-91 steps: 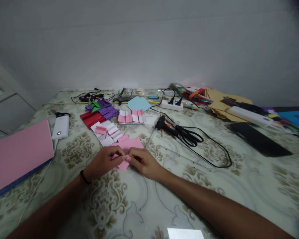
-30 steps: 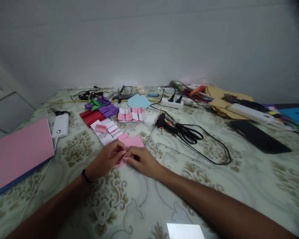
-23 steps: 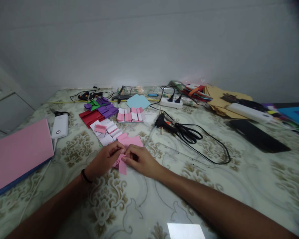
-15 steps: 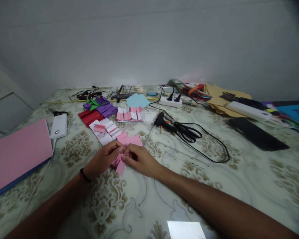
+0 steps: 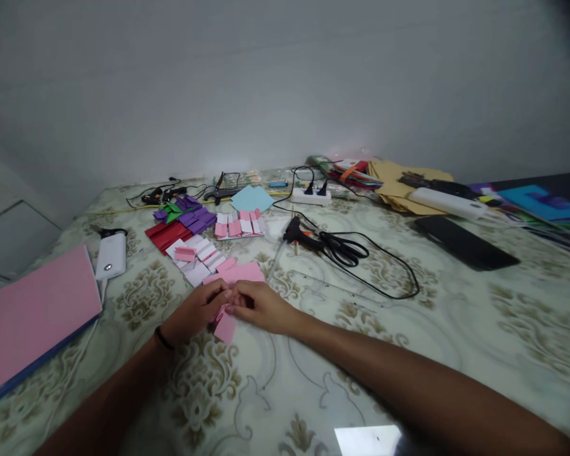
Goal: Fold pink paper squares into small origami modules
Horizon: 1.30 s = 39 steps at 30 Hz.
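Note:
Low in the middle of the head view, my left hand (image 5: 200, 310) and my right hand (image 5: 256, 306) meet at the fingertips, both closed on a folded pink paper piece (image 5: 225, 327). Part of that piece hangs out below the fingers; the rest is hidden by them. Just behind my hands lies a flat pink paper (image 5: 247, 272). Beyond it are folded white and pink papers (image 5: 197, 256), with another pink and white set (image 5: 240, 224) farther back. Folded red papers (image 5: 168, 235) and purple papers (image 5: 197, 219) lie to the back left.
A black glue gun (image 5: 297, 233) with a looped cable and a clear ruler (image 5: 335, 288) lie right of centre. Behind stands a white power strip (image 5: 311, 197). A black flat object (image 5: 465, 242) is at right; a power bank (image 5: 111, 256) and pink sheets (image 5: 40, 310) are at left.
The view has shifted, so the things on the right appear farther left. The pink piece between my fingers has changed its angle, its lower flap now pointing more downward. Both hands keep their hold.

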### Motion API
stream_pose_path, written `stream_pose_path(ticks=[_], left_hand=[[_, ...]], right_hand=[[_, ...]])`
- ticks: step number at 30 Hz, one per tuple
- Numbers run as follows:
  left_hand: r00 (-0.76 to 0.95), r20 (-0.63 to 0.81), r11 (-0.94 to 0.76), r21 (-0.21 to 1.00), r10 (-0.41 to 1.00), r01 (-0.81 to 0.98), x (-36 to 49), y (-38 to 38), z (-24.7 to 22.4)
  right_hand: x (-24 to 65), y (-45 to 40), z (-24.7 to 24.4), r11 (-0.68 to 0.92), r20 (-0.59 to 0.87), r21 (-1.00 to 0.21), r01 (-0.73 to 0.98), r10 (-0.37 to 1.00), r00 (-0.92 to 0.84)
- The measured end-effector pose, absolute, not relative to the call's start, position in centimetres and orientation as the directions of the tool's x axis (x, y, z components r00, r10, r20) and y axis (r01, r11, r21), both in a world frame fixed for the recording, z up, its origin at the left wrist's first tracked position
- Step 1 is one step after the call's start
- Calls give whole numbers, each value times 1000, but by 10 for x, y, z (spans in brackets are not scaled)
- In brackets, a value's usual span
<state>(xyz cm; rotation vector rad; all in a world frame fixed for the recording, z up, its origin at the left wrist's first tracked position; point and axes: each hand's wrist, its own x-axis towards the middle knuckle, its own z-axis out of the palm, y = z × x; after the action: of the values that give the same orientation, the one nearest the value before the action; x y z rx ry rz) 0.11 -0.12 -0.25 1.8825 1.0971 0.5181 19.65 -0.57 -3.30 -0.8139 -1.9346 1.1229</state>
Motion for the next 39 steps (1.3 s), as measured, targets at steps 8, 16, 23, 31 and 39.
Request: stream_pose_path(ticks=[8, 16, 23, 31, 39], left_hand=[[609, -70, -231, 887, 790, 401, -8, 16, -3], [697, -137, -51, 969, 704, 241, 5, -6, 0], [633, -124, -165, 911, 764, 378, 33, -14, 2], [636, -192, -132, 896, 748, 425, 24, -17, -16], [606, -183, -107, 906, 774, 410, 27, -19, -10]], right_hand=[[194, -17, -31, 558, 408, -789, 256, 788, -461], [215, -41, -10, 385, 334, -904, 186, 908, -254], [228, -52, -28, 245, 201, -962, 116, 932, -303], [240, -53, -25, 78, 63, -997, 19, 907, -416], [236, -48, -25, 72, 40, -996, 49, 882, -470]])
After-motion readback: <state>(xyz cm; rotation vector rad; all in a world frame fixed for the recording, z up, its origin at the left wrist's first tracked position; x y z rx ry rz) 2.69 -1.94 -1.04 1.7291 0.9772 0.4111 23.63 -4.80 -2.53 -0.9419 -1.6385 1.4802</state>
